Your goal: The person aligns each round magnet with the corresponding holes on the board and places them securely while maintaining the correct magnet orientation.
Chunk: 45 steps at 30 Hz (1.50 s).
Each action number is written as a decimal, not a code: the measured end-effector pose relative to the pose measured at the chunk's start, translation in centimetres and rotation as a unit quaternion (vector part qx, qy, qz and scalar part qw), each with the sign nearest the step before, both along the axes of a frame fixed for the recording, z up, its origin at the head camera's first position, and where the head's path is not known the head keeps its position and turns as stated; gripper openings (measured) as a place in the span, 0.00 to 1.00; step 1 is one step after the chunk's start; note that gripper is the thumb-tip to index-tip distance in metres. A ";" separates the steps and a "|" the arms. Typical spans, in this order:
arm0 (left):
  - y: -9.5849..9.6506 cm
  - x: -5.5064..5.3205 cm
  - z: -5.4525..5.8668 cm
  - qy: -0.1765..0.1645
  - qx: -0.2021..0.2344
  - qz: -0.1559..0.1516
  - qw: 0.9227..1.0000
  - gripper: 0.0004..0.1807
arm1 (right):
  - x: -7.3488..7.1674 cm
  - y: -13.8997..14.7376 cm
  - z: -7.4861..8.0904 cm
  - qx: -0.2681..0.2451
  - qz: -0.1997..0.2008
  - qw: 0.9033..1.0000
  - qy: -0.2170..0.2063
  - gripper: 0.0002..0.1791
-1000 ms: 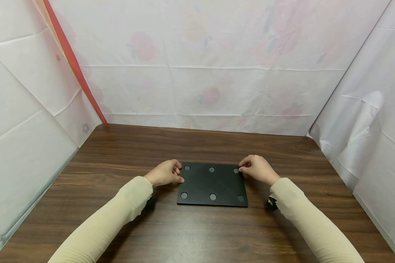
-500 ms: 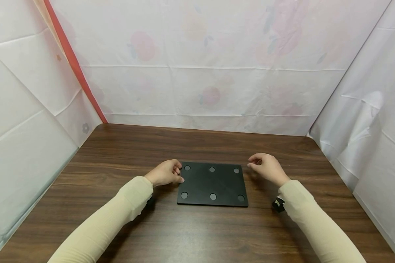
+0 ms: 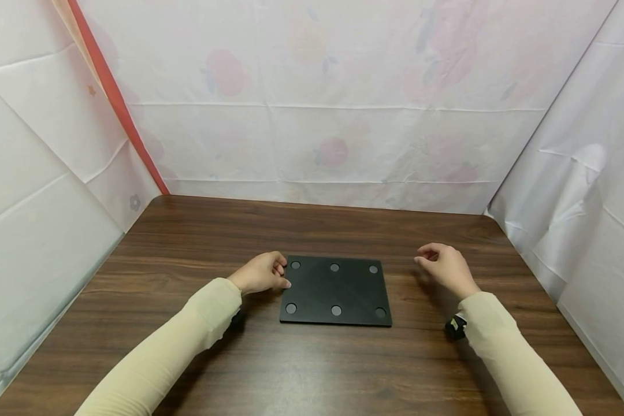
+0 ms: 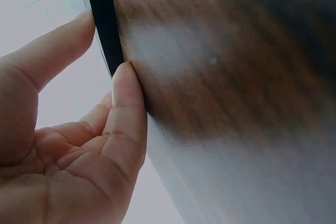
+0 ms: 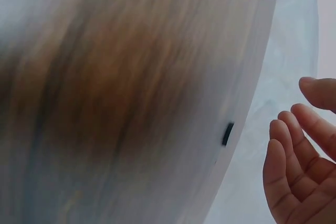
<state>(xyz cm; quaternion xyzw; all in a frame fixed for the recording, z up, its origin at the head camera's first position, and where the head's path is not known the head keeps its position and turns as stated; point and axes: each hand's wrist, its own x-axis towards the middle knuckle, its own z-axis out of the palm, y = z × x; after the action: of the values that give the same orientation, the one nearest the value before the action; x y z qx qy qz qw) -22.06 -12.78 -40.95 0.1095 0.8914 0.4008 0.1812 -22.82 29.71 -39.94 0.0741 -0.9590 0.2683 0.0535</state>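
Observation:
A flat black rectangular board (image 3: 335, 289) with several grey round spots near its edges lies on the brown table. At its left edge, my left hand (image 3: 262, 273) holds the board, thumb tip just over the top face and the other fingers farther up the side. The left wrist view shows the thumb (image 4: 63, 45) and a fingertip (image 4: 126, 82) on either side of the board's dark edge (image 4: 102, 22). My right hand (image 3: 446, 268) hovers to the right of the board, fingers loosely bent with nothing between them. In the right wrist view its thumb and fingers (image 5: 296, 156) are apart.
The brown wood-grain table (image 3: 312, 370) runs back to a pale printed curtain (image 3: 312, 115). White sheets (image 3: 593, 202) hang at the right and left sides. A small dark piece (image 5: 228, 134) appears near the table's edge in the right wrist view.
My right hand has let go of the board's upper right corner and moved off to the right. The left hand and the board have stayed in place.

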 end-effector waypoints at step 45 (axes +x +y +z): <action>-0.2 -0.1 -0.1 -0.003 -0.001 -0.005 1.000 0.29 | -2.3 3.0 -1.0 0.022 -0.013 0.996 -0.089 0.19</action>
<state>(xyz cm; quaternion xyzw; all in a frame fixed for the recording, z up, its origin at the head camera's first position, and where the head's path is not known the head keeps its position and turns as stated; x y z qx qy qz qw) -22.19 -12.93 -41.05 0.1127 0.8907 0.3993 0.1858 -25.12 32.71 -40.91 0.0383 -0.9665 0.2521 -0.0304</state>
